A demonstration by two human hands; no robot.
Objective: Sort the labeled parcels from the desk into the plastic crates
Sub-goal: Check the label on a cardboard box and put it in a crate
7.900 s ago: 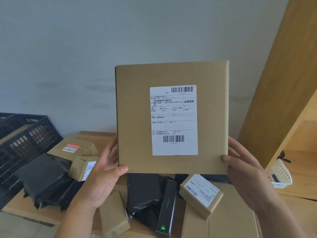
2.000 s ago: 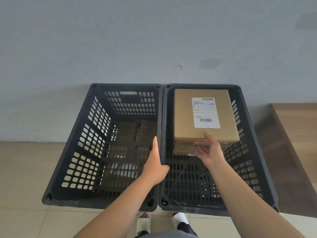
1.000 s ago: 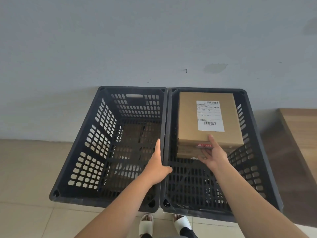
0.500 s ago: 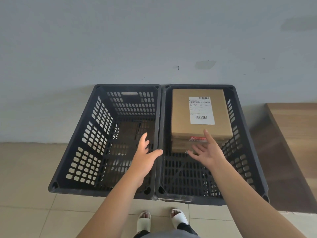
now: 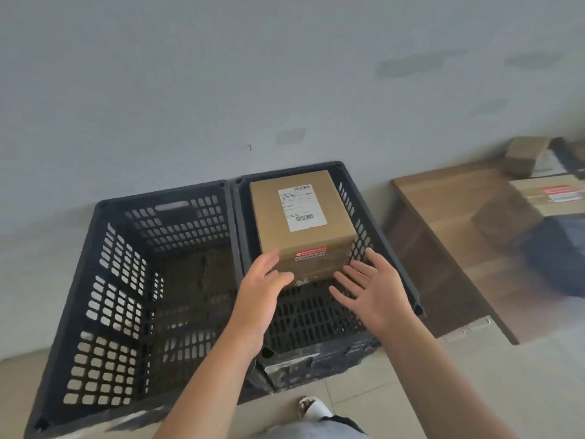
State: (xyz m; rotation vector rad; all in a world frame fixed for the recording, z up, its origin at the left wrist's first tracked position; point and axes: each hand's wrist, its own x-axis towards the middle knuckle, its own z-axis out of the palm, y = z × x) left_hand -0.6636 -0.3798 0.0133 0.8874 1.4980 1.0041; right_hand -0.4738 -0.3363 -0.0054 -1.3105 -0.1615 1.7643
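Note:
Two black plastic crates stand side by side on the floor by the wall. The left crate (image 5: 104, 280) holds no parcel. In the right crate (image 5: 383, 245) a brown cardboard parcel (image 5: 300, 229) with a white label lies on top of another box at the far end. My left hand (image 5: 262, 289) hovers over the divide between the crates, fingers relaxed, just in front of the parcel's near edge. My right hand (image 5: 370, 289) is spread flat above the right crate, holding nothing.
The wooden desk (image 5: 449, 217) stands to the right of the crates, carrying several more cardboard parcels (image 5: 550, 198) and a dark bag (image 5: 557, 251). Tiled floor lies in front, with my slippered foot (image 5: 313, 407) near the crates.
Both hands have let go of the parcel and the crate rim and drawn back. The view has swung right, bringing the desk and its parcels into sight.

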